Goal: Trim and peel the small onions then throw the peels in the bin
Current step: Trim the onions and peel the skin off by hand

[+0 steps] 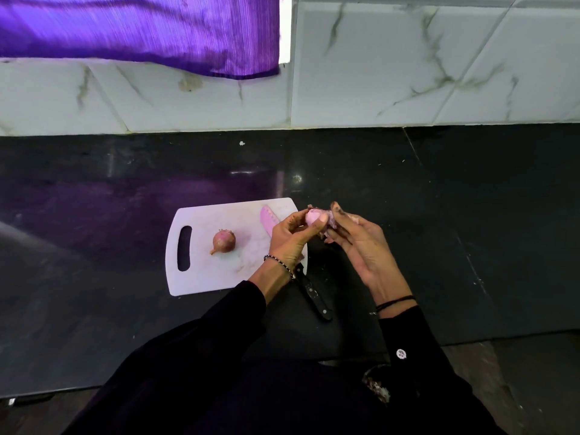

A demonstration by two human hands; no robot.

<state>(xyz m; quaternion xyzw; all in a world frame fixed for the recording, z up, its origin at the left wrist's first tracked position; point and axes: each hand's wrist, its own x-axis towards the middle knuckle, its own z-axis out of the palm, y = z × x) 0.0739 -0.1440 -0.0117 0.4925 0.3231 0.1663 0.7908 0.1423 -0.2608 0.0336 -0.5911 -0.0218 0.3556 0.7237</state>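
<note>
Pale pink flesh, item one: a small, partly peeled pink onion (pixel 314 217), held in the air just past the right edge of the white plastic cutting board (pixel 219 274). My left hand (pixel 290 238) grips it, fingers curled round it so the bare end shows. My right hand (pixel 357 243) pinches the loose papery skin (pixel 330 228) beside it, I judge to strip it away.

Item two: a small unpeeled reddish-brown onion (pixel 223 241), root and tip uncut, lying at the board's middle, not yet begun.

Item three: a pink-bladed, black-handled knife (pixel 269 223), blade on the board's right side, handle overhanging its near edge onto the glossy black bench (pixel 439 215), partly under my left wrist; I judge it parked there to free both hands.

Open bench lies right of the board and behind it. No bin is in view.
</note>
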